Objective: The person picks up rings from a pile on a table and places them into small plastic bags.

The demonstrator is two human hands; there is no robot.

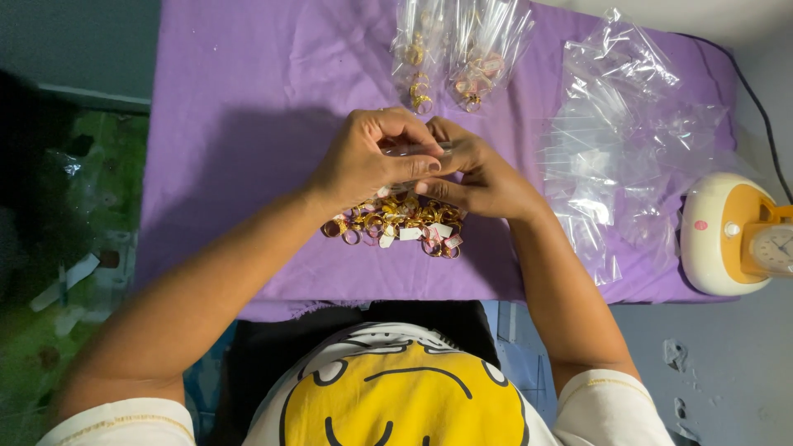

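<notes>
My left hand [368, 161] and my right hand [479, 173] meet over the middle of a purple cloth [248, 124]. Together they pinch a small clear plastic bag [413, 150] between fingertips. Just below the hands lies a heap of gold rings with small white tags [396, 223]. What is inside the held bag is hidden by my fingers.
Two clear bags filled with gold rings [450, 58] lie at the far edge of the cloth. A loose pile of empty clear bags [628, 140] covers the right side. A cream and orange device with a dial [739, 235] stands at the right, a black cable [756, 99] behind it.
</notes>
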